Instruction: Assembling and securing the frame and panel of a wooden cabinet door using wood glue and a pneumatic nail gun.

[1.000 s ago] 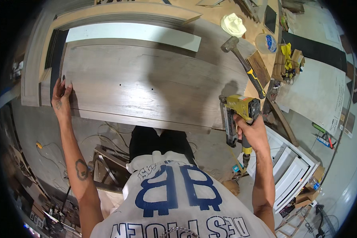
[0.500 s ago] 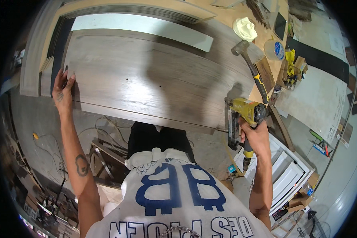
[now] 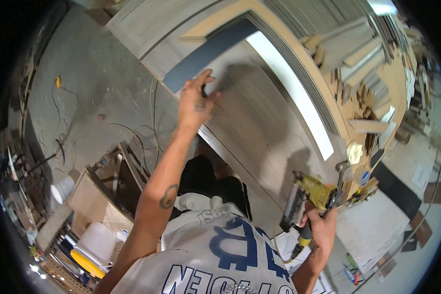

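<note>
A large grey wooden panel (image 3: 259, 117) lies flat on a workbench in front of me. My left hand (image 3: 196, 100) rests on the panel's left edge, fingers pressed against it near a dark blue strip (image 3: 208, 51). My right hand (image 3: 321, 228) grips the handle of a yellow nail gun (image 3: 306, 198), held just off the panel's near edge, nose pointing down. A white strip (image 3: 289, 93) runs along the far side of the panel.
A concrete floor (image 3: 88, 88) with loose cables lies to the left. White buckets (image 3: 95, 240) and a wooden crate (image 3: 108, 186) stand at lower left. Stacked wood offcuts (image 3: 372, 73) and a hammer (image 3: 342, 169) sit to the right of the panel.
The view has swung left and tilted, so the panel now runs diagonally. My left hand stays on the panel's left edge; my right hand still holds the nail gun near the near edge.
</note>
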Demonstrator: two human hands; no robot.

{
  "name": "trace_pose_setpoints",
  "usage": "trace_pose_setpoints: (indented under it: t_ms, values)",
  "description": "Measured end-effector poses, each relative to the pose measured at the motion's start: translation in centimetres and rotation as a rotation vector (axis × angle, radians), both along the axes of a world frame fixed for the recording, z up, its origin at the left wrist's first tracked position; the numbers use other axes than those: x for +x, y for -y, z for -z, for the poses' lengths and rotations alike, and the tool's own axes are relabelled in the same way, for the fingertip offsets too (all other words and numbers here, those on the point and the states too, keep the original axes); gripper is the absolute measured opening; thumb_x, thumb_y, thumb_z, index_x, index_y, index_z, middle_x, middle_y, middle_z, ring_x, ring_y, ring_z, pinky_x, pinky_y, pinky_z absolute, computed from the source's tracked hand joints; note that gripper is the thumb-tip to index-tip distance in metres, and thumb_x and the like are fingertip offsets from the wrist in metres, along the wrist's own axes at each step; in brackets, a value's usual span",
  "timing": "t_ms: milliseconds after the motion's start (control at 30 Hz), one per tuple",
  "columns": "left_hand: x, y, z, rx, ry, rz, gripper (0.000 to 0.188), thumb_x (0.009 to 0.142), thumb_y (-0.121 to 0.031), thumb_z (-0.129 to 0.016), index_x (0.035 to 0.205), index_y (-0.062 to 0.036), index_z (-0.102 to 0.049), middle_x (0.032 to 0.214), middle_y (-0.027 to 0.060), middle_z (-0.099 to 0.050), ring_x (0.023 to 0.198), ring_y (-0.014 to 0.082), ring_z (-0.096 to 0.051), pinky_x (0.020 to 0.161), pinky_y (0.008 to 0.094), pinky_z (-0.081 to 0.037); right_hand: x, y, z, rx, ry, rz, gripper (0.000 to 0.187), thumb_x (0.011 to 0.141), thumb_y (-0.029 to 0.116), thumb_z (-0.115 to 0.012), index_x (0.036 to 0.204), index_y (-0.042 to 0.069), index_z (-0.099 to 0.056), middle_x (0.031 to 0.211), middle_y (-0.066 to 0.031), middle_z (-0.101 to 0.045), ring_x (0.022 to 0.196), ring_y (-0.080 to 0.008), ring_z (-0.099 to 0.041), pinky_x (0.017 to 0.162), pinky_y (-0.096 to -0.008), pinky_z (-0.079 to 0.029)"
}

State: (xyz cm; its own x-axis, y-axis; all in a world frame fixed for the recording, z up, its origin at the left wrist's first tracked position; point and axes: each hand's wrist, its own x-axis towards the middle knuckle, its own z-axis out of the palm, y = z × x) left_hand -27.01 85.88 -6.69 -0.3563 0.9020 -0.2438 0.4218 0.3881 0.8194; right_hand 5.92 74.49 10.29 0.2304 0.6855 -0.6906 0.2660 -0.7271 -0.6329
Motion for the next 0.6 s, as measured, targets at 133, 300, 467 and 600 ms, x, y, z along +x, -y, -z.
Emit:
trace_pose_setpoints:
  t_ms: [133,300,467,600]
  values:
    - [-0.7,0.9,1.9,0.265,-0.056,0.066,0.06,0.079,-0.004,-0.073,0.135,-0.0012,-0.052,0.118,0.0135,-0.066,0.111,0.0316,-0.059,0.096,0.0393,-0.047,-10.7,-8.6,0.5,0.044,-0.044,-0.157,0.02,0.088,-0.002,-0.058,0.108,-0.001,-0.056,0.073,-0.0054,-0.059,0.051,-0.0125,-0.055,0.047,-0.0291,-0.047]
    - [-0.9,0.8,2.0,0.217,0.013,0.05,0.063,0.08,-0.007,-0.073,0.137,0.0001,-0.048,0.115,0.0162,-0.065,0.11,0.0359,-0.056,0.096,0.0411,-0.047,-19.1,-15.2,2.9,-0.002,0.013,-0.351,0.013,0.092,0.011,-0.062,0.093,-0.002,-0.062,0.059,-0.0021,-0.056,0.047,-0.0115,-0.053,0.046,-0.0273,-0.044]
    - [-0.8,0.7,2.6,0.194,0.051,0.054,0.06,0.082,-0.005,-0.068,0.138,0.001,-0.046,0.117,0.0173,-0.064,0.11,0.0354,-0.055,0.096,0.0421,-0.046,-21.9,-16.8,5.4,0.038,0.016,-0.449,0.019,0.092,0.016,-0.065,0.099,-0.001,-0.063,0.068,-0.003,-0.059,0.051,-0.0101,-0.054,0.045,-0.0262,-0.045]
    - [-1.0,0.7,2.7,0.246,-0.004,0.087,0.061,0.083,-0.003,-0.066,0.139,0.0009,-0.043,0.118,0.0174,-0.064,0.109,0.0368,-0.055,0.096,0.0423,-0.046,-22.8,-17.0,5.8,0.016,0.062,-0.436,0.022,0.095,0.017,-0.064,0.104,-0.003,-0.063,0.064,-0.0016,-0.056,0.047,-0.0094,-0.052,0.044,-0.0255,-0.044]
